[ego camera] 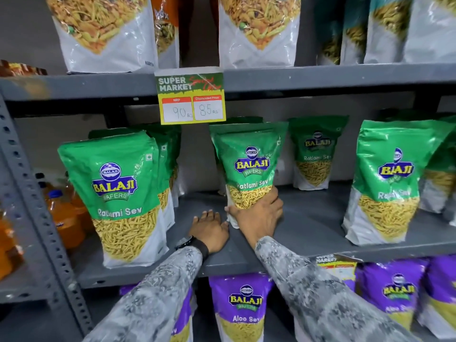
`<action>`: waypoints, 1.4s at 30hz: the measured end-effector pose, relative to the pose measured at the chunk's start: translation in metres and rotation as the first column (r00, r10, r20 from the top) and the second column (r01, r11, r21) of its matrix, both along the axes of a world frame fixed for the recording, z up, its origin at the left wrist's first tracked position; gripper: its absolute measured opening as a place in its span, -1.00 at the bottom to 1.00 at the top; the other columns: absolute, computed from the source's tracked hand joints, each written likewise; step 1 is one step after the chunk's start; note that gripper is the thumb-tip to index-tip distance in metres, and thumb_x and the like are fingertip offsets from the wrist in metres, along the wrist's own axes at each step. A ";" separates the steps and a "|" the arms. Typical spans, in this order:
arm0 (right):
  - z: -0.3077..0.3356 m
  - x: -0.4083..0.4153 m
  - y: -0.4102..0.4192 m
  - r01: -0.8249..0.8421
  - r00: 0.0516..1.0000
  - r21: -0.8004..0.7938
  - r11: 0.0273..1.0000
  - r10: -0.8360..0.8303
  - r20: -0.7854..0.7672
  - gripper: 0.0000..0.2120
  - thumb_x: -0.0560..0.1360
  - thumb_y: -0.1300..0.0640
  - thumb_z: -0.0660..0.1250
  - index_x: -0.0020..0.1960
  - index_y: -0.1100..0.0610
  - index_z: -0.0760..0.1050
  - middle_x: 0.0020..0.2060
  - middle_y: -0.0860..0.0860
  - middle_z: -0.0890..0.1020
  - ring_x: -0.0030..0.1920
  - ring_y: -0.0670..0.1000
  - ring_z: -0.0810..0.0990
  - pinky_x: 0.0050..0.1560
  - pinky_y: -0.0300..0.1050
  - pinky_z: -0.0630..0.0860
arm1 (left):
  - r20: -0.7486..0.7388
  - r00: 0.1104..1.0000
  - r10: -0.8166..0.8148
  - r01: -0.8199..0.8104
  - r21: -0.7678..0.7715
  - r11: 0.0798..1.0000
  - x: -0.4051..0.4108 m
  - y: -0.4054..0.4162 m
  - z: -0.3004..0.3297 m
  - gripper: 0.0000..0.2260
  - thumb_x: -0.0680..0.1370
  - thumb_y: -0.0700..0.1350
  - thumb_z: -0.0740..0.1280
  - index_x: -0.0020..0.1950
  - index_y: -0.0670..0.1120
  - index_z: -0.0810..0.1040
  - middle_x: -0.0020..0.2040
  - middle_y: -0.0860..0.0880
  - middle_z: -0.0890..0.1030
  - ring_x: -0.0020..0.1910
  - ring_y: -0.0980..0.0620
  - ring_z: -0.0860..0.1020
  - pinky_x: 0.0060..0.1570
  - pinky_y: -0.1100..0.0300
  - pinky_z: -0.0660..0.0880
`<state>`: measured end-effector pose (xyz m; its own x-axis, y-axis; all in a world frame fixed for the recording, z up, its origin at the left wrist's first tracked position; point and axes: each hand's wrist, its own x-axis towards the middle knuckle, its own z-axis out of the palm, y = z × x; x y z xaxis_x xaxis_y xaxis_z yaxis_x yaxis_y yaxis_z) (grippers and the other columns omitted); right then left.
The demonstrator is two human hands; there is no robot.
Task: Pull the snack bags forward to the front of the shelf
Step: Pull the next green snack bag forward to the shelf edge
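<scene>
Green Ratlami Sev snack bags stand on the grey middle shelf (308,233). My right hand (259,213) grips the bottom of the middle bag (249,166), which stands upright about halfway back on the shelf. My left hand (209,230) rests flat on the shelf just left of that bag, fingers apart, holding nothing. A left bag (118,193) stands near the front edge with more bags behind it. A right bag (387,183) also stands near the front. Another green bag (315,154) sits far back by the rear wall.
A price tag (192,97) hangs from the upper shelf above the middle bag. Purple Aloo Sev bags (241,304) fill the shelf below. White mixture bags (259,28) stand on the top shelf. Orange drink bottles (64,213) sit beyond the left upright (37,206).
</scene>
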<state>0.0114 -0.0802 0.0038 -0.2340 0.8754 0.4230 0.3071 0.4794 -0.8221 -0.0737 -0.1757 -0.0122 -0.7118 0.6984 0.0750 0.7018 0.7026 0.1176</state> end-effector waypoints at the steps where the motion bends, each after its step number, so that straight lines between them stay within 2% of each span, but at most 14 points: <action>1: -0.002 0.011 -0.004 -0.001 1.000 0.005 1.000 0.001 0.002 0.35 0.01 -0.29 0.73 0.55 0.24 0.15 0.27 0.24 0.46 0.26 0.29 0.43 0.31 0.13 0.35 | 0.001 1.000 -0.004 0.004 -0.003 1.000 -0.001 0.000 0.000 -0.45 0.71 0.08 -0.06 0.65 -0.17 0.16 0.68 -0.18 0.14 0.67 -0.15 0.11 0.64 -0.15 0.03; 8: -0.010 0.067 -0.033 -0.023 1.000 0.055 0.998 0.022 0.012 0.37 0.03 -0.36 0.69 0.56 0.21 0.09 0.30 0.19 0.39 0.27 0.25 0.37 0.34 0.11 0.29 | 0.013 1.000 -0.025 0.025 -0.037 0.999 -0.001 -0.004 0.006 -0.47 0.70 0.01 0.04 0.62 -0.22 0.19 0.66 -0.23 0.17 0.66 -0.18 0.13 0.60 -0.22 0.06; 17: -0.010 0.093 -0.048 -0.023 1.000 0.023 0.999 0.023 0.002 0.36 0.06 -0.37 0.67 0.58 0.16 0.06 0.29 0.17 0.37 0.26 0.26 0.39 0.34 0.20 0.39 | -0.045 0.999 -0.030 0.025 -0.105 0.994 0.008 -0.008 0.010 -0.54 0.70 0.03 0.02 0.52 -0.14 0.39 0.62 -0.17 0.26 0.64 -0.18 0.16 0.57 -0.26 0.09; 27: -0.009 0.094 -0.054 0.017 1.000 0.013 1.000 -0.017 0.008 0.40 0.06 -0.38 0.67 0.62 0.14 0.02 0.30 0.16 0.36 0.27 0.25 0.40 0.31 0.22 0.41 | -0.028 0.999 -0.020 0.018 -0.079 0.997 0.005 -0.008 0.009 -0.53 0.70 0.02 0.01 0.55 -0.16 0.36 0.66 -0.15 0.21 0.66 -0.15 0.13 0.61 -0.22 0.06; 30: -0.011 0.097 -0.053 -0.005 1.000 0.014 1.000 0.005 0.007 0.42 0.07 -0.42 0.64 0.64 0.12 -0.03 0.36 0.16 0.32 0.33 0.25 0.36 0.34 0.25 0.40 | -0.038 0.999 -0.031 0.027 -0.090 0.996 0.004 -0.007 0.009 -0.53 0.70 0.01 0.02 0.55 -0.15 0.36 0.65 -0.16 0.21 0.66 -0.16 0.13 0.60 -0.23 0.07; 32: -0.015 0.099 -0.055 -0.032 0.999 0.022 0.999 0.033 -0.026 0.44 0.09 -0.45 0.62 0.66 0.09 -0.10 0.45 0.17 0.24 0.43 0.25 0.27 0.44 0.29 0.33 | -0.055 0.998 -0.037 0.031 -0.103 0.994 0.002 -0.007 0.007 -0.54 0.70 0.00 0.04 0.54 -0.15 0.37 0.64 -0.17 0.22 0.65 -0.18 0.14 0.58 -0.24 0.09; 34: -0.022 0.101 -0.059 -0.076 0.994 0.050 0.996 0.079 -0.074 0.42 0.15 -0.39 0.63 0.68 0.08 -0.15 0.53 0.16 0.16 0.52 0.20 0.15 0.54 0.27 0.19 | -0.046 0.999 -0.027 0.023 -0.093 0.995 0.000 -0.007 0.005 -0.54 0.70 0.00 0.03 0.53 -0.17 0.37 0.63 -0.17 0.24 0.64 -0.17 0.16 0.58 -0.25 0.10; 36: -0.029 0.102 -0.061 -0.127 0.985 0.066 0.990 0.134 -0.104 0.35 0.25 -0.22 0.66 0.69 0.08 -0.17 0.56 0.16 0.14 0.55 0.16 0.09 0.58 0.17 0.09 | -0.032 0.999 -0.015 0.013 -0.062 0.998 0.000 -0.006 0.004 -0.54 0.70 -0.01 0.01 0.51 -0.18 0.38 0.62 -0.18 0.26 0.63 -0.16 0.18 0.58 -0.24 0.10; 39: -0.035 0.100 -0.060 -0.151 0.978 0.087 0.985 0.161 -0.135 0.23 0.36 -0.03 0.65 0.70 0.07 -0.15 0.55 0.14 0.13 0.52 0.13 0.11 0.53 0.08 0.12 | -0.017 1.000 0.005 -0.005 -0.005 1.000 -0.001 -0.005 0.004 -0.53 0.70 0.00 0.00 0.52 -0.19 0.35 0.61 -0.18 0.28 0.62 -0.16 0.22 0.58 -0.21 0.11; 42: -0.035 0.098 -0.056 -0.141 0.979 0.105 0.984 0.154 -0.132 0.20 0.36 -0.01 0.64 0.70 0.09 -0.11 0.52 0.17 0.19 0.48 0.15 0.15 0.48 -0.01 0.07 | -0.017 1.000 0.007 -0.007 -0.003 1.000 -0.003 -0.004 0.001 -0.54 0.70 0.00 0.00 0.51 -0.19 0.37 0.59 -0.19 0.31 0.60 -0.17 0.24 0.58 -0.21 0.12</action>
